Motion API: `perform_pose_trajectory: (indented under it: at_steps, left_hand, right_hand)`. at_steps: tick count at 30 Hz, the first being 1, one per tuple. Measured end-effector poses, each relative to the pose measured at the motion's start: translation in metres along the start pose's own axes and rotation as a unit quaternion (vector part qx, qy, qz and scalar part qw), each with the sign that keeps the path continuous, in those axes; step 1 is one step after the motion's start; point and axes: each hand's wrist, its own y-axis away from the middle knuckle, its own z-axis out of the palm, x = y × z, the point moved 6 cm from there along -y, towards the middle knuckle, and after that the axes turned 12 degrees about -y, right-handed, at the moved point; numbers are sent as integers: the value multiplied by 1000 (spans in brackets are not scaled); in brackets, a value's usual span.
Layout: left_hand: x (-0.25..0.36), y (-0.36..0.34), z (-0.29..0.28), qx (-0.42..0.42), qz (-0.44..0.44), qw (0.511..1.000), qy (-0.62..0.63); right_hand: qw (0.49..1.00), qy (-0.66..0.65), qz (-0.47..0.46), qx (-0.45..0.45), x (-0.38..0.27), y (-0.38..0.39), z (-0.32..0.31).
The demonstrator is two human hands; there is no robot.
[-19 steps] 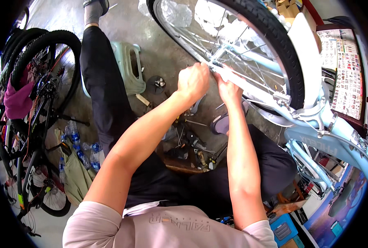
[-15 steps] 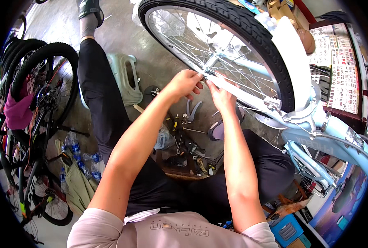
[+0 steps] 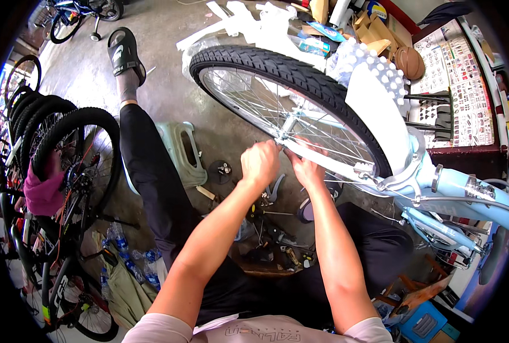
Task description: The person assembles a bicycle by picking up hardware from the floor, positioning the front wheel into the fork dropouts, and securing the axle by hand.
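Note:
A pale blue bicycle fills the right side, its front wheel in front of me. My left hand is closed at the hub end of the pale fork leg, just below the rim; what its fingers grip is hidden. Beside it, my right hand grips that fork leg from underneath, thumb near the axle, other fingers partly behind the leg. A white mudguard arches over the tyre. Loose tools lie on the floor below both hands.
Several bicycles with a pink cloth stand at left, water bottles below them. A pale green stool is past my outstretched leg. A small bicycle, white packing, cardboard, a basketball and a printed board lie beyond.
The view has tilted up, so the scene sits lower and more far floor shows. My left hand's fingers, loosely apart half a second ago, are closed again at the axle.

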Motion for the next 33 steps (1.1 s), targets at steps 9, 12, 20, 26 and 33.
perform_pose_trajectory:
  at_steps: [9, 12, 20, 26, 33]
  left_hand:
    - [-22, -3, 36, -313, -127, 793, 508]
    - [-21, -4, 38, -325, -89, 792, 510]
    - [-4, -7, 11, -122, -9, 984, 127]
    - [15, 13, 2, 94, 94, 985, -108]
    - [-29, -12, 30, -365, -86, 772, 514]
  right_hand:
    - [998, 41, -39, 34, 8, 14, 3]
    - [997, 39, -52, 52, 6, 13, 5]
    - [998, 5, -42, 49, 0, 5, -3]
    - [998, 17, -26, 50, 0, 7, -2]
    - [998, 12, -40, 37, 1, 5, 3]
